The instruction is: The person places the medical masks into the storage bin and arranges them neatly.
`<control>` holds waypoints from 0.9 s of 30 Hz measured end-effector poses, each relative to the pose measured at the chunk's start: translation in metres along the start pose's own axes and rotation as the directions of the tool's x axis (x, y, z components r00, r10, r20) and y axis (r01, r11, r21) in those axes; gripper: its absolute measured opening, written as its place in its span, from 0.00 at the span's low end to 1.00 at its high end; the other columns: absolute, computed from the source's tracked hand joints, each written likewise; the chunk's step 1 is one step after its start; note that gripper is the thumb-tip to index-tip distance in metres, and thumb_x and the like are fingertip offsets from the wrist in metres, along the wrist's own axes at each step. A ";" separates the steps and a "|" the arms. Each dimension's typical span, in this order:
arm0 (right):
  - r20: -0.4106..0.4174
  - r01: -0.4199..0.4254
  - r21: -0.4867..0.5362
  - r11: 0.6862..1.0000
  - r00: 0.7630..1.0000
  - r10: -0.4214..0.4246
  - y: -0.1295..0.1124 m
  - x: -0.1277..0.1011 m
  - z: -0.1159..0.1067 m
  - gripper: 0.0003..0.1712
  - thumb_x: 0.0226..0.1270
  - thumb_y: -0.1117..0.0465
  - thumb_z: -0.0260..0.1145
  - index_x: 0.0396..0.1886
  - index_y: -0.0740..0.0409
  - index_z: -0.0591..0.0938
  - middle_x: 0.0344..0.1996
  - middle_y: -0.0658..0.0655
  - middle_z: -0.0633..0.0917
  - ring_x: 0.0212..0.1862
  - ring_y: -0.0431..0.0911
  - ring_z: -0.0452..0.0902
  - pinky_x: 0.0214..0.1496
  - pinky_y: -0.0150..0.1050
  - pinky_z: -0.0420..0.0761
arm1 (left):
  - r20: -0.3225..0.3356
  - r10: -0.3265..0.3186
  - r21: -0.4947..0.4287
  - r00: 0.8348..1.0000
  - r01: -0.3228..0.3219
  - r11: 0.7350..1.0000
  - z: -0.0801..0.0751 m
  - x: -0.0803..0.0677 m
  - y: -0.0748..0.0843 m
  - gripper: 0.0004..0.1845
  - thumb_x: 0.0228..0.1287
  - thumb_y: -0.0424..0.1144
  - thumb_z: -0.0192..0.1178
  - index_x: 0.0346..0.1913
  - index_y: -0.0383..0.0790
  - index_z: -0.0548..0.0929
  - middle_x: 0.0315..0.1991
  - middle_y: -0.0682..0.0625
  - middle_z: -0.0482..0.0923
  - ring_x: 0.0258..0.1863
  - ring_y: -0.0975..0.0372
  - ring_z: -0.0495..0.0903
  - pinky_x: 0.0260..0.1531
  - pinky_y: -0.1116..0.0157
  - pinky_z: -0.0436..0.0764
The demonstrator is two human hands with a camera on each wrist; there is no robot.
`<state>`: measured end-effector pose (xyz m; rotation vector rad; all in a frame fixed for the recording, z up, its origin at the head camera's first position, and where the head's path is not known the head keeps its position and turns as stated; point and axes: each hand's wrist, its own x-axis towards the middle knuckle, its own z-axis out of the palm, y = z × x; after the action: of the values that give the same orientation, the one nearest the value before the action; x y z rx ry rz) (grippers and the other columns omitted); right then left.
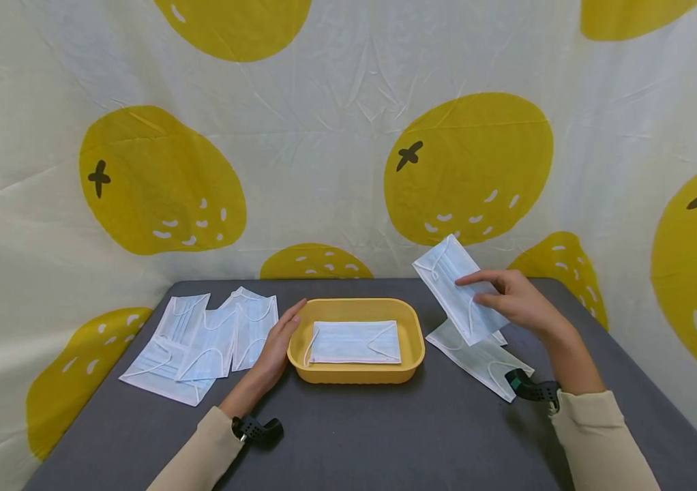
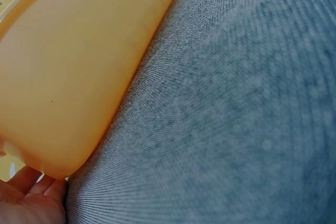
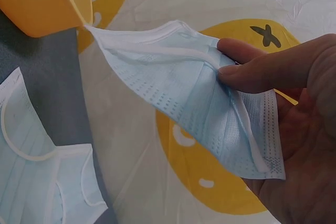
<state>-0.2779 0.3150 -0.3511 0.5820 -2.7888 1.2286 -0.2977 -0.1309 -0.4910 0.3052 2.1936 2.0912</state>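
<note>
My right hand (image 1: 523, 305) holds up a light blue face mask (image 1: 447, 281) above the table's right side. The right wrist view shows my thumb pinching this pleated mask (image 3: 173, 85) against the fingers, with a white ear loop under the thumb. A yellow plastic basin (image 1: 354, 374) stands at the middle, and one face mask (image 1: 356, 342) lies flat inside it. Against the basin's left side rests my left hand (image 1: 275, 346), its fingers extended along the wall. In the left wrist view, part of that hand (image 2: 31, 203) appears by the basin's corner.
Several overlapping face masks (image 1: 201, 344) lie left of the basin. More masks (image 1: 477, 361) lie to its right, beneath the lifted one. The dark grey table (image 1: 385, 436) meets a white curtain (image 1: 324, 150) with yellow fruit prints at its back edge.
</note>
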 end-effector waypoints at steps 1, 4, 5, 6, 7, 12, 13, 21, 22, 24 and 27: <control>0.001 -0.001 0.005 1.000 1.000 0.001 0.000 0.000 0.000 0.19 0.70 0.69 0.66 0.59 0.60 0.86 0.24 0.53 0.65 0.27 0.46 0.61 0.27 0.36 0.66 | -0.001 -0.001 0.001 1.000 0.001 1.000 0.000 0.000 0.000 0.27 0.86 0.46 0.37 0.82 0.49 0.58 0.83 0.48 0.52 0.84 0.52 0.50 0.82 0.46 0.48; 0.007 -0.002 0.020 1.000 1.000 0.001 -0.001 0.002 0.002 0.19 0.70 0.69 0.66 0.59 0.59 0.86 0.23 0.51 0.61 0.23 0.45 0.58 0.26 0.36 0.65 | 0.000 -0.007 0.005 1.000 0.007 1.000 -0.001 0.000 0.000 0.27 0.86 0.47 0.37 0.82 0.49 0.58 0.83 0.48 0.52 0.84 0.52 0.50 0.82 0.47 0.49; 0.009 -0.001 0.021 1.000 1.000 0.001 -0.001 0.002 0.002 0.19 0.70 0.69 0.66 0.59 0.59 0.86 0.22 0.51 0.60 0.23 0.44 0.57 0.26 0.36 0.65 | -0.001 -0.009 0.005 1.000 0.009 1.000 -0.002 0.000 0.000 0.27 0.86 0.47 0.37 0.82 0.50 0.59 0.83 0.48 0.52 0.84 0.52 0.50 0.82 0.47 0.49; 0.011 -0.001 0.025 1.000 1.000 0.000 -0.001 0.003 0.003 0.19 0.70 0.69 0.66 0.59 0.59 0.86 0.21 0.50 0.59 0.22 0.44 0.57 0.26 0.36 0.65 | -0.001 -0.012 0.005 1.000 0.012 1.000 -0.002 0.000 0.000 0.27 0.86 0.47 0.37 0.82 0.50 0.58 0.83 0.48 0.52 0.84 0.52 0.50 0.82 0.47 0.49; 0.013 0.002 0.028 1.000 1.000 -0.003 -0.002 0.003 0.004 0.19 0.70 0.70 0.66 0.58 0.59 0.87 0.21 0.50 0.59 0.22 0.44 0.56 0.26 0.37 0.64 | 0.000 -0.012 0.005 1.000 0.012 1.000 -0.002 0.000 0.000 0.27 0.86 0.47 0.37 0.82 0.50 0.59 0.83 0.48 0.52 0.84 0.52 0.50 0.82 0.47 0.49; 0.018 0.033 0.027 0.999 0.999 -0.034 -0.005 0.005 0.006 0.18 0.70 0.70 0.66 0.58 0.59 0.87 0.23 0.49 0.59 0.25 0.44 0.57 0.27 0.37 0.65 | -0.011 -0.009 0.002 1.000 0.010 1.000 -0.002 0.000 0.000 0.26 0.86 0.47 0.37 0.81 0.51 0.59 0.83 0.48 0.53 0.83 0.52 0.51 0.82 0.47 0.50; 0.019 0.042 0.025 0.999 0.999 -0.043 -0.005 0.005 0.006 0.18 0.70 0.70 0.65 0.58 0.59 0.87 0.24 0.49 0.61 0.26 0.44 0.58 0.28 0.37 0.66 | -0.009 -0.007 0.002 1.000 0.007 1.000 -0.002 0.000 0.000 0.27 0.86 0.46 0.37 0.82 0.50 0.59 0.83 0.48 0.53 0.83 0.51 0.51 0.82 0.47 0.50; 0.047 0.055 0.006 0.998 0.997 -0.055 -0.009 0.007 0.012 0.18 0.71 0.70 0.65 0.57 0.56 0.88 0.38 0.58 0.81 0.39 0.44 0.68 0.35 0.35 0.70 | -0.005 0.001 -0.011 1.000 -0.001 1.000 0.001 0.002 0.001 0.27 0.86 0.45 0.38 0.82 0.49 0.59 0.83 0.48 0.53 0.83 0.51 0.52 0.82 0.47 0.50; 0.050 0.057 0.003 0.998 0.997 -0.057 -0.009 0.007 0.013 0.18 0.71 0.69 0.65 0.57 0.56 0.88 0.42 0.60 0.83 0.42 0.46 0.69 0.37 0.35 0.70 | -0.011 0.000 -0.011 1.000 0.000 1.000 0.001 0.002 0.000 0.27 0.86 0.45 0.38 0.82 0.49 0.60 0.83 0.48 0.53 0.83 0.51 0.52 0.82 0.47 0.50; 0.053 0.063 -0.005 0.998 0.997 -0.063 -0.009 0.008 0.016 0.18 0.71 0.69 0.65 0.57 0.55 0.88 0.49 0.61 0.85 0.46 0.49 0.69 0.40 0.36 0.70 | -0.015 -0.001 -0.010 1.000 0.001 1.000 0.001 0.001 0.000 0.26 0.86 0.45 0.38 0.81 0.50 0.60 0.83 0.48 0.54 0.83 0.51 0.52 0.82 0.47 0.50; 0.054 0.064 -0.015 0.998 0.997 -0.064 -0.009 0.009 0.020 0.18 0.71 0.69 0.65 0.57 0.53 0.88 0.54 0.61 0.85 0.50 0.52 0.70 0.44 0.34 0.72 | -0.002 0.005 -0.010 1.000 -0.005 1.000 0.001 0.002 -0.002 0.27 0.86 0.45 0.37 0.82 0.49 0.58 0.83 0.48 0.53 0.83 0.51 0.52 0.82 0.47 0.50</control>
<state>-0.2806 0.2919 -0.3566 0.7074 -2.7966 1.1943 -0.2991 -0.1299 -0.4926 0.3089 2.1854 2.1048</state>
